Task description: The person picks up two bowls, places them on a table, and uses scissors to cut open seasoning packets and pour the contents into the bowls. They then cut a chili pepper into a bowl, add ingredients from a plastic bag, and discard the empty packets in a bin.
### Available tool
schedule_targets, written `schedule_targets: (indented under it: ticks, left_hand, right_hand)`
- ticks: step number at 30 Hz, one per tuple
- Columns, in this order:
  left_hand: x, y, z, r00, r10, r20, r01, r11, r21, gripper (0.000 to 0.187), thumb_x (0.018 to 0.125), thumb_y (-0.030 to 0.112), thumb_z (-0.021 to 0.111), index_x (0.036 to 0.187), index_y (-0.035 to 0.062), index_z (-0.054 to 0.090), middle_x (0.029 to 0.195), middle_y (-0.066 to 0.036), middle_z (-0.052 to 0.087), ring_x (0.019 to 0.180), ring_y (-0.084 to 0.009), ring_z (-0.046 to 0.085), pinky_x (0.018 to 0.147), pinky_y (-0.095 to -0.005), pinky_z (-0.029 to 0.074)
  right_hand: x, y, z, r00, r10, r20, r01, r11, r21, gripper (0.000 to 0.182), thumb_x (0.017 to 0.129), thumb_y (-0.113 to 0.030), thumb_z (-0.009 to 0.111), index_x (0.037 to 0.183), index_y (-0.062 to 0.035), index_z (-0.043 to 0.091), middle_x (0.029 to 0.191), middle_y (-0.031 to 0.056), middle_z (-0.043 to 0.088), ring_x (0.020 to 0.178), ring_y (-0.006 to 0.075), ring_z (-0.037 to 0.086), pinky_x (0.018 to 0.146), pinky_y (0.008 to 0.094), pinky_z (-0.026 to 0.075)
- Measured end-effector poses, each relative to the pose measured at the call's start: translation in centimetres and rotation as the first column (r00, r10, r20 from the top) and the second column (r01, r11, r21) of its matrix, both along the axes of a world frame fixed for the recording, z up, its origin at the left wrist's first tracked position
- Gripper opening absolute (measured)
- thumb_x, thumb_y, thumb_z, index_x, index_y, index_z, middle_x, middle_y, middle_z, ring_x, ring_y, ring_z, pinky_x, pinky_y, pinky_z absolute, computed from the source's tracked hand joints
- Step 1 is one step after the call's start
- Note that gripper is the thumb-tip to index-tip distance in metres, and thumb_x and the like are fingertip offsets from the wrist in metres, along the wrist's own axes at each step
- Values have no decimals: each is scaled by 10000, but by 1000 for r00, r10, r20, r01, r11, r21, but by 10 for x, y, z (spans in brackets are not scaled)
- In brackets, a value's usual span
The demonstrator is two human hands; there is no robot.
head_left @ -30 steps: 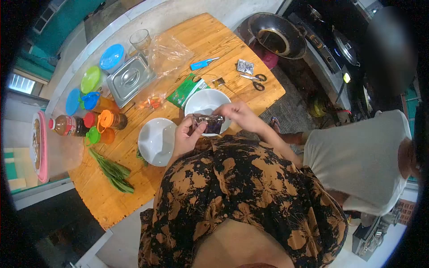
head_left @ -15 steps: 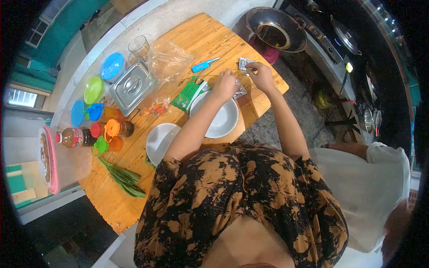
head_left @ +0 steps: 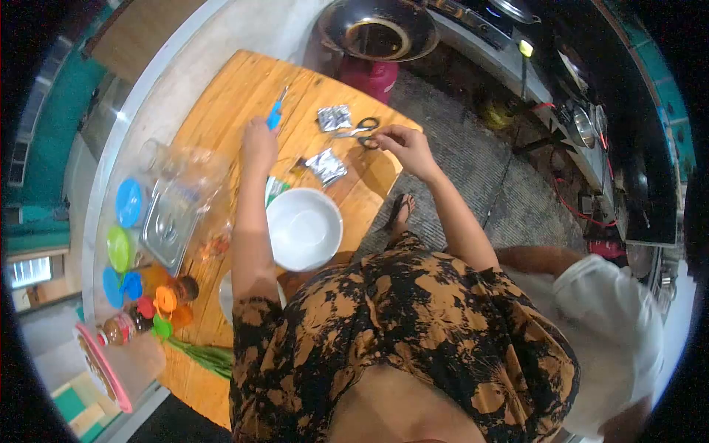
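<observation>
My left hand [head_left: 259,146] is closed at the near end of a blue-handled tool [head_left: 275,118] with a thin metal tip. Its exact kind is not clear. My right hand [head_left: 410,152] pinches a black handle loop of a pair of scissors [head_left: 367,125], whose blades point left on the wooden table [head_left: 210,107]. Beside the blades lies a silver foil packet [head_left: 334,118], and a second foil packet [head_left: 326,167] rests nearer to me. In front of my body stands a white bowl [head_left: 304,229], with a green packet [head_left: 276,188] partly hidden behind it.
On the left are a steel lidded container [head_left: 171,225], a clear plastic bag [head_left: 210,173], capped bottles [head_left: 168,299] and green vegetables [head_left: 207,358]. A wok [head_left: 378,33] sits beyond the table. A person in a white shirt [head_left: 617,317] is close on my right.
My view has turned. My left hand has moved from the packets to the blue-handled tool, which has swung round. My right hand is now at the scissors, and both foil packets lie free.
</observation>
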State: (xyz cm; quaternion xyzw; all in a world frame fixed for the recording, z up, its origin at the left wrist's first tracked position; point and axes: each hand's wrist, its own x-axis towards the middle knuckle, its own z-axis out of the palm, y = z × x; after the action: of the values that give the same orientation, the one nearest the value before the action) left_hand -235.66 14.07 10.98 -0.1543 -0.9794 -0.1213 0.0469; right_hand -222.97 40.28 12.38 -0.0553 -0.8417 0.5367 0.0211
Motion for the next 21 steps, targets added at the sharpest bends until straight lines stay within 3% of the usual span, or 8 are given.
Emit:
schedule_targets:
  ticks: [1, 2, 5, 7, 11, 15, 19, 21]
  left_hand:
    - [11, 29, 18, 986, -106, 131, 39, 900, 435, 213, 804, 131, 537, 939, -33, 544, 891, -159, 583, 811, -280, 553, 724, -375, 443]
    - [24, 59, 33, 945, -254, 205, -4, 619, 785, 216, 816, 148, 551, 933, -34, 551, 893, -124, 594, 784, -230, 563, 703, -337, 454]
    - [47, 156, 54, 793, -524, 311, -91, 403, 911, 235, 832, 185, 570, 957, -14, 551, 888, -53, 592, 769, -127, 554, 671, -263, 456]
    - [45, 209, 44, 587, -688, 427, -546, 52, 836, 241, 843, 209, 564, 963, 0, 555, 853, -36, 591, 748, -94, 556, 645, -234, 464]
    - [15, 310, 45, 562, -667, 489, -566, 121, 816, 257, 831, 234, 579, 898, -14, 590, 798, -42, 592, 671, -103, 573, 571, -219, 502]
    - [-25, 427, 28, 627, -709, 322, 109, 489, 865, 239, 807, 225, 604, 855, -9, 620, 768, -59, 628, 691, -103, 587, 598, -242, 476]
    - [-64, 522, -5, 585, -747, 317, 173, 497, 850, 211, 767, 211, 647, 852, 22, 605, 757, -50, 626, 642, -97, 574, 588, -229, 465]
    - [-97, 548, -13, 578, -747, 328, 150, 493, 857, 209, 766, 204, 645, 859, 22, 600, 762, -49, 623, 636, -100, 573, 587, -233, 467]
  right_hand:
    - [-9, 9, 3, 1000, 31, -2, -31, 971, -239, 283, 830, -218, 568, 1026, -16, 583, 872, 55, 630, 739, 122, 588, 693, 250, 457]
    - [-16, 19, 4, 996, 86, -6, -83, 942, -324, 357, 872, -267, 508, 1103, 5, 526, 965, 39, 597, 831, 119, 566, 734, 247, 449]
    - [-30, 36, 19, 981, 107, -160, -193, 576, -794, 449, 919, -332, 364, 1275, -59, 346, 1133, 85, 507, 988, 158, 506, 827, 289, 423]
    - [-42, 58, 21, 988, 36, -153, -145, 588, -796, 451, 925, -328, 339, 1303, -88, 284, 1173, 101, 476, 1030, 171, 483, 855, 310, 408]
    - [-59, 139, 24, 963, -265, -55, 101, 538, -837, 312, 914, -225, 397, 1178, -57, 398, 1108, 100, 530, 1007, 163, 504, 841, 294, 416]
    - [-53, 266, 9, 830, -552, -81, 464, 764, -449, 296, 878, -177, 483, 1135, -51, 407, 1047, 120, 547, 959, 168, 521, 838, 305, 406]
    - [-44, 369, -1, 749, -660, 63, 550, 566, -614, 293, 866, -158, 508, 1125, -64, 411, 861, 75, 570, 619, 110, 532, 526, 204, 421]
    - [-47, 409, -12, 715, -674, 184, 600, 457, -656, 338, 850, -109, 502, 1171, -103, 396, 721, 19, 488, 491, 61, 412, 387, 170, 301]
